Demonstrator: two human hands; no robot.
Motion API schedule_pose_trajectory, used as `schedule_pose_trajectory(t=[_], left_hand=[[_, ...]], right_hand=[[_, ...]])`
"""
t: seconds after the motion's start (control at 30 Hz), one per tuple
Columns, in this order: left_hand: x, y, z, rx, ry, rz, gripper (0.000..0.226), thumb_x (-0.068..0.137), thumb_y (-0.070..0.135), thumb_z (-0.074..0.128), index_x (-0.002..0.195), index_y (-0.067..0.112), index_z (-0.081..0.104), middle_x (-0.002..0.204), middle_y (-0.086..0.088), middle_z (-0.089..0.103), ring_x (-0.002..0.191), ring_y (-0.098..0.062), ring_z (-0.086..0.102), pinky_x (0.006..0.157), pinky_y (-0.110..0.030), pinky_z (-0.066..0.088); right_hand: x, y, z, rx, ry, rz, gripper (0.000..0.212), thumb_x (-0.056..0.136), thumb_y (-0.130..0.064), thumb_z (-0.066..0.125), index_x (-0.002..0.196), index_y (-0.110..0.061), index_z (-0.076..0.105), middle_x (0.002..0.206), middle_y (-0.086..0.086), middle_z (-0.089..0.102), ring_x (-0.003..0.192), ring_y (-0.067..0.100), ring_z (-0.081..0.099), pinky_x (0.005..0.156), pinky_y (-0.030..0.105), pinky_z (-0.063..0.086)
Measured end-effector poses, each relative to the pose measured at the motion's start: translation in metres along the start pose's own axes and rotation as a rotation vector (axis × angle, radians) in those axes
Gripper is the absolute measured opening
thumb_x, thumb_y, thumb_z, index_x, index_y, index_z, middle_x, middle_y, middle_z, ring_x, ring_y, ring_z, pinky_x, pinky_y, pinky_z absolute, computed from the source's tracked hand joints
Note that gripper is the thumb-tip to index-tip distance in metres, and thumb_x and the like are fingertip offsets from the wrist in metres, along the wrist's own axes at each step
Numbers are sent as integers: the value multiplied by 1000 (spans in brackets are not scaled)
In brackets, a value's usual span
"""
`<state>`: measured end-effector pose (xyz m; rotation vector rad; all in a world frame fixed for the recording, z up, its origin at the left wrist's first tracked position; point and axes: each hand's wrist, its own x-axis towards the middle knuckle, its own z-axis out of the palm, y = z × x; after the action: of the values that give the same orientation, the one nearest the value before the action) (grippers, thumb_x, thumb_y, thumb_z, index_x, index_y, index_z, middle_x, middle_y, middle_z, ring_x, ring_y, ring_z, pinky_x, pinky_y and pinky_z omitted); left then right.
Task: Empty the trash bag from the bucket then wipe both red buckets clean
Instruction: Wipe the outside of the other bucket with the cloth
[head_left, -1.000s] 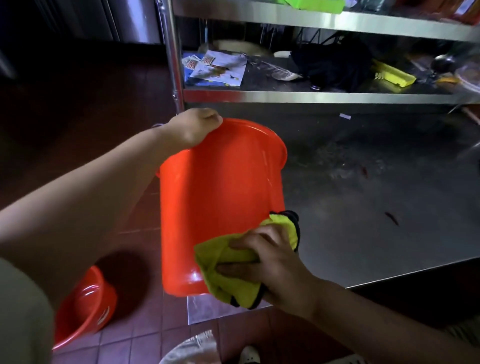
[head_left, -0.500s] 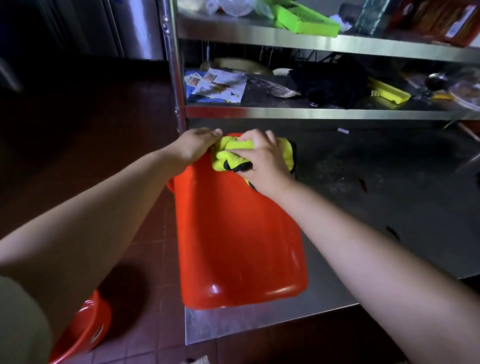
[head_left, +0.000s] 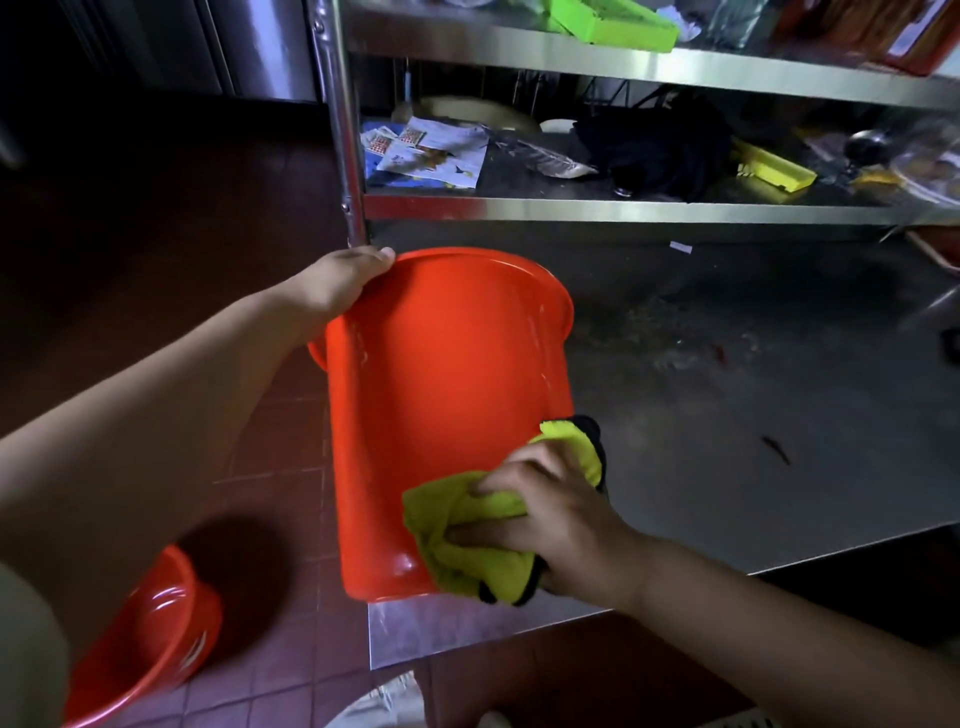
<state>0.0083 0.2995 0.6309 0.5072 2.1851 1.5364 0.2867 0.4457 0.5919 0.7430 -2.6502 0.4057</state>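
The left hand (head_left: 332, 283) is gripping the far rim of the tipped red bucket (head_left: 441, 395). The right hand (head_left: 561, 514) is pressing the yellow cloth (head_left: 467, 545) against its near bottom end.

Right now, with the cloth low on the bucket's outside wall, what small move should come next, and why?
Probably sweep the yellow cloth back up the red bucket toward its rim: the right hand presses it near the base, while the left hand steadies the rim, leaving the wall above uncovered.

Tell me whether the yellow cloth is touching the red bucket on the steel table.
Touching. The head view shows the right hand pressing the yellow cloth flat against the lower outer wall of the red bucket, with no gap between them.
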Motion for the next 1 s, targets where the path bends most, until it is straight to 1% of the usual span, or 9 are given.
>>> schedule_pose_trajectory(t=[0.1,0.2,0.33,0.47,0.63,0.7,0.8,0.9,1.0], left_hand=[[4,0,-1,-6,-37,-10,23,97,34,46,102,19,63,104,-1,66,95,-14,61,88,-28,46],[10,1,3,-1,-25,10,21,96,31,47,86,22,63,90,8,63,81,-4,57,74,-19,44],[13,-1,2,-24,-45,-10,23,96,32,47,108,19,62,109,-2,64,99,-16,60,97,-32,44],[8,-7,-6,-5,-54,-5,30,98,35,44,115,16,60,117,-6,63,108,-20,58,101,-35,42],[-2,-16,-12,-43,30,-3,23,99,31,42,83,24,57,87,6,57,73,2,57,65,-9,45],[-9,-19,-17,-55,51,-18,26,99,27,41,77,24,55,75,9,54,55,6,54,54,-10,44],[-16,-15,-27,-14,45,-12,27,96,14,40,78,21,58,67,8,57,57,-7,51,49,-17,42],[-10,10,-22,114,67,63,34,87,-4,42,108,13,63,100,-7,62,80,-14,55,66,-17,45],[-4,31,2,147,-23,88,19,92,22,55,108,19,64,107,-1,63,94,-10,56,84,-19,42]], right_hand=[[31,29,-1,-35,51,34,37,84,-6,50,107,-26,71,113,0,49,102,26,41,81,43,43],[74,74,-8,-108,101,165,40,71,-1,71,105,-22,73,105,14,60,94,37,52,79,46,43],[120,119,-17,-156,159,395,41,68,-14,79,108,-20,71,110,13,59,99,38,49,84,43,38],[124,108,-6,-131,209,438,38,71,-20,77,109,-24,71,112,9,57,100,37,46,84,35,29],[70,50,1,-78,127,297,41,72,-23,77,111,-32,69,110,9,57,98,33,47,83,41,36],[40,24,5,-40,85,200,34,78,-24,69,111,-33,68,113,5,54,103,27,43,84,35,32],[8,-6,11,51,51,98,30,81,-32,66,111,-32,68,117,-3,44,108,23,38,84,40,39],[6,-18,12,76,39,120,45,71,-25,79,112,-34,64,117,-8,41,108,19,38,82,45,47],[18,-20,10,59,-35,29,35,80,-29,61,114,-34,66,116,-1,57,105,23,39,79,43,44]])
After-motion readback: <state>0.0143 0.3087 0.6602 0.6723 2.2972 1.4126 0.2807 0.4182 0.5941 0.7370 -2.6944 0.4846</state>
